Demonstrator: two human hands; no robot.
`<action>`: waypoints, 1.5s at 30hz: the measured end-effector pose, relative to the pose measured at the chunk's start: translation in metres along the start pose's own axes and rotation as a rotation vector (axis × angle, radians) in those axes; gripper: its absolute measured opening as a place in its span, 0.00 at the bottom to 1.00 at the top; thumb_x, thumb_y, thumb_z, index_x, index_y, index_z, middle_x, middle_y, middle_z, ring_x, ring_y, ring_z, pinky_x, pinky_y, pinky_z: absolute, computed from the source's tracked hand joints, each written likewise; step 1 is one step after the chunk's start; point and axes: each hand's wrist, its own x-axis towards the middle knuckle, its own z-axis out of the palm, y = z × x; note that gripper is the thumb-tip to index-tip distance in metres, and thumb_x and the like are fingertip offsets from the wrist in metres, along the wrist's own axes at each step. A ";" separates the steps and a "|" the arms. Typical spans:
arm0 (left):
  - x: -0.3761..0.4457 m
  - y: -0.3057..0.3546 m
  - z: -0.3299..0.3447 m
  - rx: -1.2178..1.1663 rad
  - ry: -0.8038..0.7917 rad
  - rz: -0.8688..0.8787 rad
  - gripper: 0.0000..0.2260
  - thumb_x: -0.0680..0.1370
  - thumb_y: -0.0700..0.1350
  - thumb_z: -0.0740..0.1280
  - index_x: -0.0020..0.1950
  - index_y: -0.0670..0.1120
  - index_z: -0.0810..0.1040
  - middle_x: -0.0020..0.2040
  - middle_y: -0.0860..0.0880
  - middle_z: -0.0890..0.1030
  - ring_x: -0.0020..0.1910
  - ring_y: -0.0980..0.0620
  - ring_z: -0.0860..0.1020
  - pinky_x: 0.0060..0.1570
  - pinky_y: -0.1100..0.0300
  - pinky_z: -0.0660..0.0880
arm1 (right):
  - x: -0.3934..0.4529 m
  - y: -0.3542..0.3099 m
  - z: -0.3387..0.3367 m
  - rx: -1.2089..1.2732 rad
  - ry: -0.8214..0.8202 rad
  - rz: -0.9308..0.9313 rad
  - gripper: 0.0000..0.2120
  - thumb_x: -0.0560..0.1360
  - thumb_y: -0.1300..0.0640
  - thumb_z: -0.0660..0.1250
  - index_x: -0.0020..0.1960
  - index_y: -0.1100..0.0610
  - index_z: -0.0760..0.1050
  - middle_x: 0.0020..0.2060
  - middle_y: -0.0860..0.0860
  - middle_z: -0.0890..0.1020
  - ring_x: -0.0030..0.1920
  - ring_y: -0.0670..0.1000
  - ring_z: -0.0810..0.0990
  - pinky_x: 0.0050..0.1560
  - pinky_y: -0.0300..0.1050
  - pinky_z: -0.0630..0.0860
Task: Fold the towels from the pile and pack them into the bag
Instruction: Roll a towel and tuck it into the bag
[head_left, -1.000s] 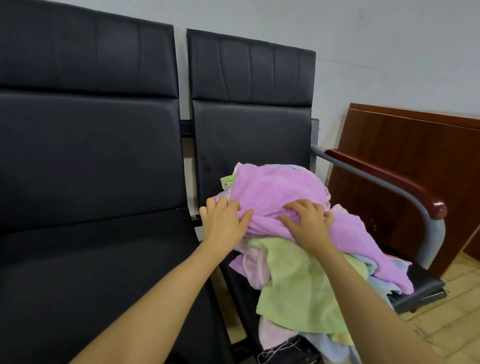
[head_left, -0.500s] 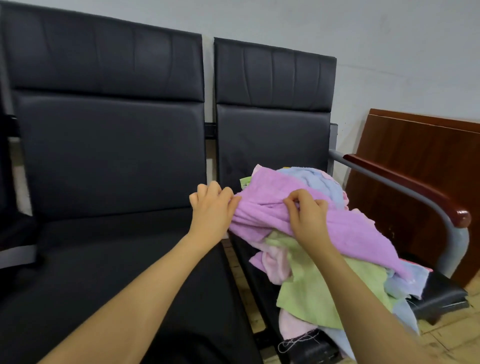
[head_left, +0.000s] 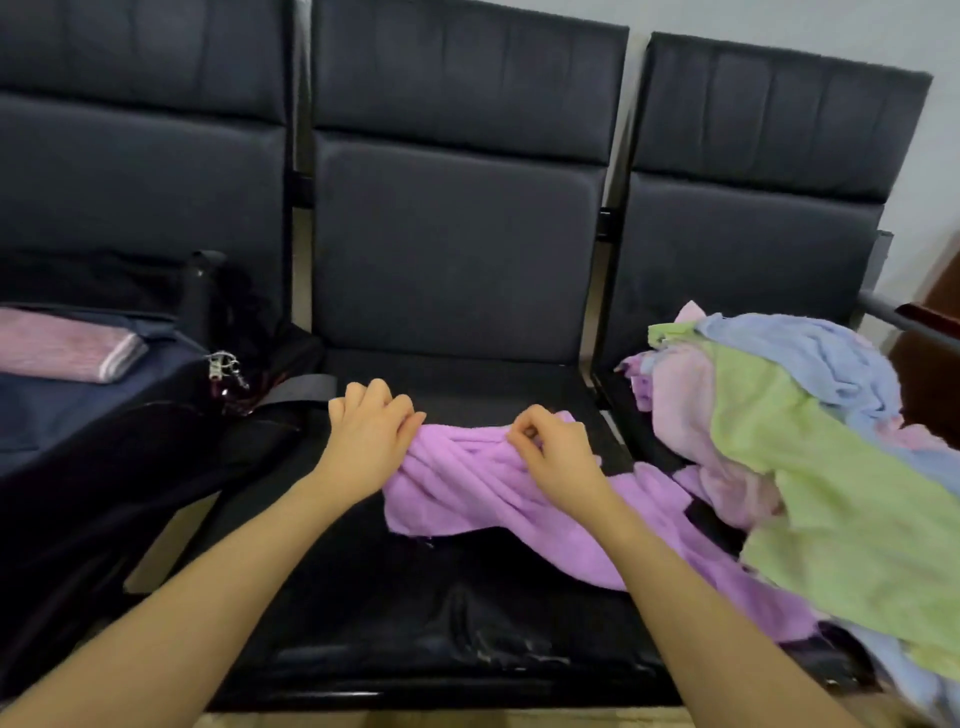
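A purple towel (head_left: 467, 483) lies bunched across the middle black seat (head_left: 447, 613), its tail trailing right toward the pile. My left hand (head_left: 371, 431) grips its left end and my right hand (head_left: 556, 452) pinches a fold near its middle. The pile of towels (head_left: 810, 441), green, pink and blue, is heaped on the right seat. On the left seat stands the dark open bag (head_left: 78, 410) with a folded pink towel (head_left: 67, 345) lying on top of it.
Three black padded seats stand in a row against a pale wall. A metal armrest with a brown wooden top (head_left: 919, 317) closes off the right end. A bag strap and zip pulls (head_left: 226, 364) hang at the bag's right side.
Both hands pulled the purple towel off the pile and leftward onto the middle seat. My view swung left, which brought the bag and the folded pink towel into sight.
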 end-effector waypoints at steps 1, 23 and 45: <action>-0.008 -0.014 0.003 0.036 -0.025 -0.010 0.13 0.81 0.49 0.59 0.48 0.42 0.79 0.45 0.47 0.69 0.46 0.46 0.67 0.46 0.54 0.58 | 0.000 -0.005 0.010 -0.003 -0.054 0.000 0.05 0.78 0.61 0.65 0.44 0.60 0.76 0.34 0.51 0.78 0.38 0.54 0.77 0.45 0.43 0.70; -0.023 -0.052 0.053 0.144 -0.692 -0.025 0.24 0.83 0.57 0.40 0.78 0.55 0.40 0.78 0.52 0.39 0.76 0.53 0.37 0.73 0.48 0.32 | 0.005 0.040 0.063 -0.411 -0.584 0.134 0.22 0.84 0.49 0.40 0.78 0.47 0.51 0.77 0.40 0.54 0.76 0.40 0.49 0.72 0.51 0.37; -0.053 -0.045 0.053 -0.054 -0.280 0.096 0.32 0.69 0.64 0.40 0.49 0.48 0.77 0.52 0.54 0.78 0.60 0.54 0.74 0.61 0.63 0.49 | 0.021 -0.011 0.035 0.079 0.277 0.214 0.09 0.80 0.53 0.62 0.42 0.45 0.74 0.31 0.44 0.78 0.37 0.45 0.75 0.48 0.42 0.53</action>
